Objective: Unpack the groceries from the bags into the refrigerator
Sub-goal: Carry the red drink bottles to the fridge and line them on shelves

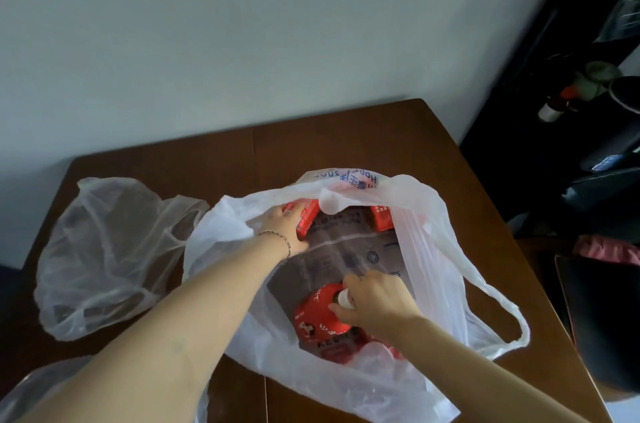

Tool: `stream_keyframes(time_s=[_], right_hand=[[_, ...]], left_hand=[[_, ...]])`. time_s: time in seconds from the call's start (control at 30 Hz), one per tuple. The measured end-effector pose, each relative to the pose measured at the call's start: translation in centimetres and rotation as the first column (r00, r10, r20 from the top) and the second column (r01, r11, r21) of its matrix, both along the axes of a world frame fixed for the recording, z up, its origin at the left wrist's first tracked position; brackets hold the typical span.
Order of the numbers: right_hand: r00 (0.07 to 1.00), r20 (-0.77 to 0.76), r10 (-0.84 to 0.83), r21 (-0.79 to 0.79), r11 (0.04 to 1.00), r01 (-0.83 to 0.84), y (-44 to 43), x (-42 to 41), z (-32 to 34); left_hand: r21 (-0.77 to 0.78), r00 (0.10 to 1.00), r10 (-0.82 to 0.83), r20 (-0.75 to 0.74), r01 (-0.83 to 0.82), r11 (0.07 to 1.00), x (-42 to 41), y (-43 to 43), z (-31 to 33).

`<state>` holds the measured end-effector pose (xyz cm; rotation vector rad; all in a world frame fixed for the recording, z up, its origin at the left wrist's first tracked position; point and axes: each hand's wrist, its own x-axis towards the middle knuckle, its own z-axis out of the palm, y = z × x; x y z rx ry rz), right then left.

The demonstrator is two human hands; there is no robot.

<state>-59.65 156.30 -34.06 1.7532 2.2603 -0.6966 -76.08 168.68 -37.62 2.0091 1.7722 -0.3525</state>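
Note:
A white plastic grocery bag (433, 249) lies open on the brown table (346, 138). Inside it, my left hand (282, 227) grips a red carton (306, 218) at the bag's far left side. Another red carton (382, 220) stands at the bag's far right. My right hand (375, 301) holds the white cap (344, 298) of a red-labelled bottle (317, 315) near the bag's front. More red packaging shows below the bottle, partly hidden by plastic.
A limp, see-through plastic bag (104, 256) lies on the table's left part. Another bit of plastic (31, 391) shows at the lower left. A dark cabinet (554, 145) with small items stands to the right, and a dark chair (602, 318) sits beside the table.

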Motion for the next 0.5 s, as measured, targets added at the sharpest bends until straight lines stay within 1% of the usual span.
stream_keyframes(time_s=[0.1, 0.13, 0.17, 0.23, 0.27, 0.3, 0.33, 0.37, 0.4, 0.43, 0.47, 0.5], right_hand=[[1.0, -0.014, -0.009, 0.005, 1.0, 0.009, 0.4, 0.0, 0.0], [1.0, -0.017, -0.01, 0.005, 1.0, 0.01, 0.5, 0.0, 0.1], [1.0, -0.02, -0.012, 0.004, 1.0, 0.012, 0.5, -0.1, 0.1], [0.999, -0.024, -0.021, 0.003, 1.0, 0.021, 0.4, -0.2, 0.1], [0.999, -0.025, -0.021, 0.002, 1.0, 0.021, 0.3, -0.2, 0.1], [1.0, -0.026, -0.013, 0.002, 1.0, 0.013, 0.1, -0.4, 0.2], [1.0, -0.028, -0.003, 0.005, 1.0, 0.003, -0.2, -0.6, 0.3], [1.0, -0.031, 0.004, 0.007, 1.0, -0.004, -0.4, -0.7, 0.3], [0.999, -0.035, 0.006, 0.012, 1.0, -0.006, -0.6, -0.7, 0.2], [0.999, -0.04, 0.006, 0.018, 1.0, -0.005, -0.8, -0.7, 0.1], [0.999, -0.045, 0.002, 0.023, 1.0, -0.001, -1.0, -0.5, 0.0], [0.999, -0.049, -0.007, 0.024, 1.0, 0.009, -1.1, -0.3, -0.1]], left_hand=[[0.103, 0.994, 0.106, 0.013, -0.107, 0.989, 0.7, -0.5, -1.3], [0.1, 0.986, 0.164, 0.027, -0.166, 0.981, 1.1, -0.5, -1.6], [0.07, 0.969, 0.242, 0.051, -0.245, 0.967, 1.7, -0.7, -1.8], [-0.028, 0.902, 0.418, 0.106, -0.417, 0.908, 3.1, -0.8, -2.1], [-0.092, 0.851, 0.508, 0.132, -0.5, 0.861, 4.0, -0.7, -2.1], [-0.157, 0.779, 0.604, 0.17, -0.583, 0.797, 4.9, -0.5, -2.1], [-0.22, 0.677, 0.701, 0.223, -0.666, 0.713, 5.7, -0.2, -2.0], [-0.269, 0.555, 0.782, 0.283, -0.737, 0.62, 6.2, 0.1, -2.0], [-0.299, 0.456, 0.827, 0.329, -0.78, 0.549, 6.4, 0.3, -1.9], [-0.296, 0.426, 0.84, 0.336, -0.799, 0.524, 6.4, 0.3, -1.7], [-0.273, 0.468, 0.828, 0.309, -0.79, 0.549, 6.1, 0.1, -1.5], [-0.24, 0.565, 0.787, 0.249, -0.751, 0.615, 5.8, -0.2, -1.4]])
